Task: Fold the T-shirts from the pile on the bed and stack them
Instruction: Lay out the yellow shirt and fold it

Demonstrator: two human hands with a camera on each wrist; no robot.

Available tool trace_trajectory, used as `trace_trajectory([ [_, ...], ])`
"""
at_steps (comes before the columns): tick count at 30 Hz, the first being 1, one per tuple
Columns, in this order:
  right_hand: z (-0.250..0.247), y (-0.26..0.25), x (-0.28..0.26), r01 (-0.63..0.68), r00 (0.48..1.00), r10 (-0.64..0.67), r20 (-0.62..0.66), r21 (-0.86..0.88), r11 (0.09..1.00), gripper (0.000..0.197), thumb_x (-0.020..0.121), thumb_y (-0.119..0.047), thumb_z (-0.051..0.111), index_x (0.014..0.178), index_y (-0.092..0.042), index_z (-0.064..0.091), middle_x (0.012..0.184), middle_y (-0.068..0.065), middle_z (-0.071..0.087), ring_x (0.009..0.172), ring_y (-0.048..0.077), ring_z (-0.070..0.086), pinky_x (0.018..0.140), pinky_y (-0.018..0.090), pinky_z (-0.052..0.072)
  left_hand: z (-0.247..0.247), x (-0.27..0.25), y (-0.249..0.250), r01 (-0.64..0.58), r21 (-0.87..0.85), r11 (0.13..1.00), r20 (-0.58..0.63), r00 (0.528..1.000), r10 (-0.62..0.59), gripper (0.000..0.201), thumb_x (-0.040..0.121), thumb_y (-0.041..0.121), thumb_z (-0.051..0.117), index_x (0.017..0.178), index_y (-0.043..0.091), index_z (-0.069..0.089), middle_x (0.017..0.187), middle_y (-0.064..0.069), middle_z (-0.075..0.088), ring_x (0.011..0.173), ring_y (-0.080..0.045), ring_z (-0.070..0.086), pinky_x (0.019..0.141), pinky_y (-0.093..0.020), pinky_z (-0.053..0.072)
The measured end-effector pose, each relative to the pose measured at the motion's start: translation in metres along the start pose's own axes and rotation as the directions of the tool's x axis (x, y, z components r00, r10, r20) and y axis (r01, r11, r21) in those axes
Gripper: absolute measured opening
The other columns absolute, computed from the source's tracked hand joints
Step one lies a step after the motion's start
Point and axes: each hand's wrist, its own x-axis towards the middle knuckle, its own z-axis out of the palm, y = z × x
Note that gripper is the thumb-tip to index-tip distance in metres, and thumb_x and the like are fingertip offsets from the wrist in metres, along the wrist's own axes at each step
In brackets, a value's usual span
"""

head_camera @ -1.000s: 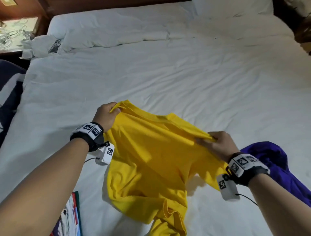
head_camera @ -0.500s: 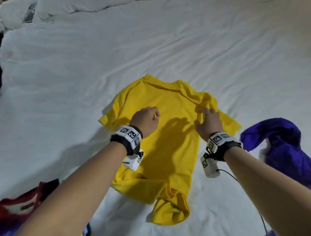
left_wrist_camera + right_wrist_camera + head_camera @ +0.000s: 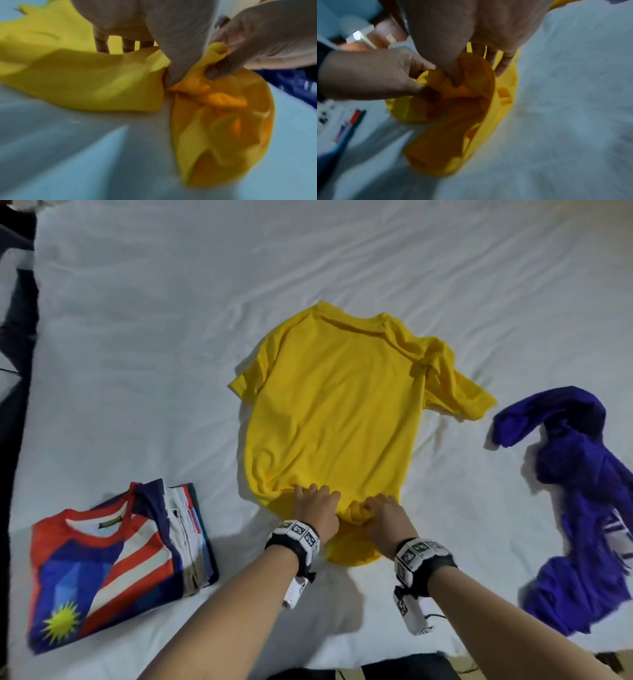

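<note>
A yellow T-shirt [image 3: 329, 405] lies spread on the white bed [image 3: 154, 371], collar away from me and hem towards me. Its right sleeve [image 3: 455, 392] is rumpled. The hem [image 3: 352, 546] is bunched and rolled under near my wrists. My left hand [image 3: 317, 508] grips the bunched hem with fingers on top and thumb underneath [image 3: 171, 65]. My right hand [image 3: 383, 513] pinches the same bunch right beside it, thumb pressed into the folds [image 3: 453, 73]. The two hands almost touch. A stack of folded T-shirts [image 3: 116, 563], flag-patterned on top, sits at my left.
A crumpled purple T-shirt [image 3: 579, 508] lies on the bed to the right of the yellow one. The bed's left edge [image 3: 24, 440] drops to a dark floor. White sheet stretches beyond the yellow collar.
The yellow T-shirt, held up by its shoulders one second ago, now lies on the bed. Both hands slid from its chest down to the hem and took hold of it.
</note>
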Motion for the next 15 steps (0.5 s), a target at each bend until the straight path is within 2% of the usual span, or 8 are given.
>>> trace_trajectory([
  [2, -0.01, -0.011, -0.015, 0.081, 0.986, -0.044, -0.16, 0.238, 0.968, 0.03, 0.082, 0.008, 0.055, 0.094, -0.02, 0.06, 0.085, 0.005, 0.062, 0.081, 0.029, 0.056, 0.062, 0.023, 0.04, -0.015, -0.015, -0.005, -0.011, -0.192, 0.981, -0.176, 0.984, -0.023, 0.041, 0.083, 0.017, 0.061, 0.124, 0.022, 0.063, 0.123, -0.001, 0.062, 0.119, -0.028, 0.053, 0.107, -0.048, 0.034],
  [3, -0.016, -0.017, -0.022, 0.121, 0.975, -0.058, -0.212, 0.294, 0.948, 0.032, 0.084, 0.008, 0.058, 0.094, -0.023, 0.058, 0.082, 0.002, 0.062, 0.074, 0.025, 0.055, 0.057, 0.017, 0.038, -0.026, -0.025, -0.008, -0.04, -0.301, 0.953, -0.239, 0.97, -0.035, 0.039, 0.08, 0.013, 0.061, 0.119, 0.02, 0.065, 0.117, -0.002, 0.064, 0.112, -0.03, 0.056, 0.1, -0.045, 0.04],
  [4, -0.023, -0.024, -0.03, 0.144, 0.969, -0.069, -0.238, 0.315, 0.938, 0.032, 0.085, 0.006, 0.061, 0.096, -0.024, 0.059, 0.083, 0.0, 0.062, 0.073, 0.021, 0.054, 0.057, 0.016, 0.038, -0.038, -0.034, -0.012, -0.073, -0.395, 0.916, -0.286, 0.957, -0.047, 0.037, 0.078, 0.007, 0.061, 0.113, 0.017, 0.068, 0.111, -0.004, 0.065, 0.104, -0.032, 0.059, 0.09, -0.043, 0.046],
  [6, -0.035, -0.033, -0.045, 0.16, 0.965, -0.09, -0.244, 0.284, 0.945, 0.027, 0.086, -0.002, 0.068, 0.102, -0.023, 0.063, 0.087, -0.005, 0.058, 0.076, 0.017, 0.056, 0.061, 0.024, 0.043, -0.064, -0.054, -0.024, -0.093, -0.482, 0.871, -0.334, 0.939, -0.084, 0.03, 0.08, 0.003, 0.058, 0.105, 0.015, 0.071, 0.104, -0.004, 0.065, 0.095, -0.034, 0.061, 0.076, -0.042, 0.051],
  [8, -0.045, -0.035, -0.055, 0.174, 0.964, -0.15, -0.221, 0.098, 0.98, 0.012, 0.089, -0.006, 0.067, 0.098, -0.014, 0.065, 0.088, -0.004, 0.05, 0.08, 0.025, 0.058, 0.067, 0.033, 0.043, -0.09, -0.069, -0.041, -0.086, -0.466, 0.881, -0.368, 0.924, -0.104, 0.025, 0.086, 0.01, 0.06, 0.105, 0.017, 0.074, 0.105, -0.004, 0.069, 0.096, -0.032, 0.063, 0.078, -0.041, 0.053],
  [10, -0.061, -0.033, -0.065, 0.136, 0.966, -0.149, -0.212, -0.073, 0.988, 0.004, 0.091, -0.006, 0.062, 0.092, -0.007, 0.065, 0.089, 0.001, 0.046, 0.084, 0.035, 0.059, 0.068, 0.035, 0.041, -0.117, -0.082, -0.058, -0.049, -0.378, 0.925, -0.353, 0.931, -0.095, 0.019, 0.092, 0.018, 0.059, 0.101, 0.023, 0.075, 0.104, -0.006, 0.072, 0.096, -0.035, 0.064, 0.077, -0.038, 0.052],
  [12, -0.084, -0.029, -0.074, 0.044, 0.96, -0.07, -0.27, -0.098, 0.994, 0.01, 0.087, -0.002, 0.059, 0.095, -0.004, 0.067, 0.093, 0.008, 0.052, 0.087, 0.037, 0.059, 0.069, 0.036, 0.043, -0.142, -0.093, -0.073, 0.001, -0.283, 0.959, -0.315, 0.944, -0.094, 0.021, 0.095, 0.02, 0.056, 0.102, 0.026, 0.075, 0.107, -0.008, 0.073, 0.099, -0.037, 0.064, 0.079, -0.038, 0.051],
  [15, -0.121, -0.023, -0.086, -0.094, 0.923, 0.072, -0.377, -0.041, 0.995, 0.024, 0.083, 0.002, 0.056, 0.1, -0.004, 0.071, 0.1, 0.018, 0.064, 0.092, 0.039, 0.061, 0.072, 0.036, 0.046, -0.172, -0.108, -0.094, 0.045, -0.158, 0.986, -0.293, 0.952, -0.09, 0.021, 0.093, 0.018, 0.057, 0.106, 0.022, 0.073, 0.109, -0.01, 0.07, 0.103, -0.037, 0.065, 0.08, -0.038, 0.052],
])
